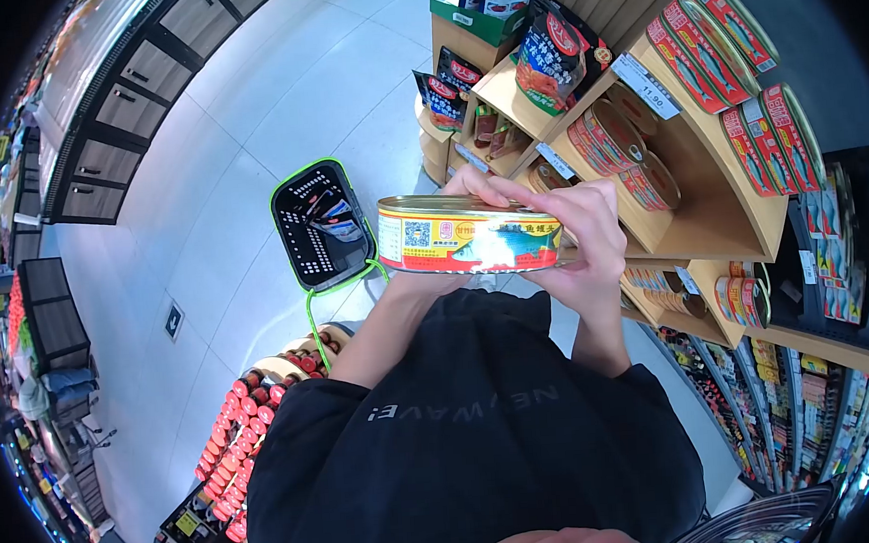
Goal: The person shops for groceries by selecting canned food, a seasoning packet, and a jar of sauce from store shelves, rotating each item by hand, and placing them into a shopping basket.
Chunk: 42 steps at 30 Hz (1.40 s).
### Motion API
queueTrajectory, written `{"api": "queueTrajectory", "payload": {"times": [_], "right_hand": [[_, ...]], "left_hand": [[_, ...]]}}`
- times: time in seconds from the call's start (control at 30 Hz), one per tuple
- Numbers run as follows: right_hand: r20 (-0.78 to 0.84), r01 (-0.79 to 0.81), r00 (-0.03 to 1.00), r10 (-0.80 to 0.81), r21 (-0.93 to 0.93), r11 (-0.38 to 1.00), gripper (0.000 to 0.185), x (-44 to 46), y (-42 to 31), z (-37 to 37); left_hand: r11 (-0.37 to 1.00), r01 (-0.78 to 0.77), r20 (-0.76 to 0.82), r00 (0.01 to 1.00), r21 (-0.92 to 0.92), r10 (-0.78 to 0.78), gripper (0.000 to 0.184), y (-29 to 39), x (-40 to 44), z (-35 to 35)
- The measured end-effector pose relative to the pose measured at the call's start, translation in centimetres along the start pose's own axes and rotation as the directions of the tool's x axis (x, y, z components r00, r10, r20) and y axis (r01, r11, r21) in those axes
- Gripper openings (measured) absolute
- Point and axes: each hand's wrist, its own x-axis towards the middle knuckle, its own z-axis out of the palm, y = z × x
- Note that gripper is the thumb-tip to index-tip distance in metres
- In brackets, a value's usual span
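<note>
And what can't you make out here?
In the head view:
The far side of the tin: turned away.
Part of its label: washed out by glare.
Print on the packets in the basket: too small.
The feet: hidden by the black shirt.

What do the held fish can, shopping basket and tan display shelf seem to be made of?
Fish can: likely metal, from its shiny gold rim; glossy printed side. Shopping basket: probably plastic; black, perforated walls, green rim. Display shelf: wood or laminate; smooth, pale panels fit both.

Grocery shop, price tag [646, 86], shopping basket [306, 260]
</note>
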Motion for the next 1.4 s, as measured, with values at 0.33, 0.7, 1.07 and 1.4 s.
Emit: {"api": "queueTrajectory", "payload": {"times": [0.33, 0.7, 1.07, 1.4], "right_hand": [[0.002, 0.011, 1.0, -0.011, -0.002, 1.0, 0.06, -0.6, 0.8, 0.1], [-0.003, -0.047, 0.999, 0.048, 0.061, 0.997, 0.056, -0.6, 0.9, 0.1], [-0.025, -0.077, 0.997, 0.073, -0.298, 0.951, 0.054, -4.3, 3.1, -2.2], [0.399, -0.499, 0.806, 0.437, 0.064, 0.864, 0.09, -5.8, 3.2, -4.4]], "left_hand": [[0.999, 0.032, 0.002, 0.999, 0.042, -0.032, 0.04, 0.1, 0.0, -0.1], [0.995, 0.028, -0.011, 1.0, 0.091, -0.027, 0.041, 0.0, 0.4, 0.2], [0.97, 0.213, -0.206, 0.95, -0.117, -0.234, 0.085, 1.7, 0.0, 0.0], [0.7, 0.33, -0.207, 0.944, 0.634, -0.258, 0.08, -0.3, 0.6, 0.6]]}}
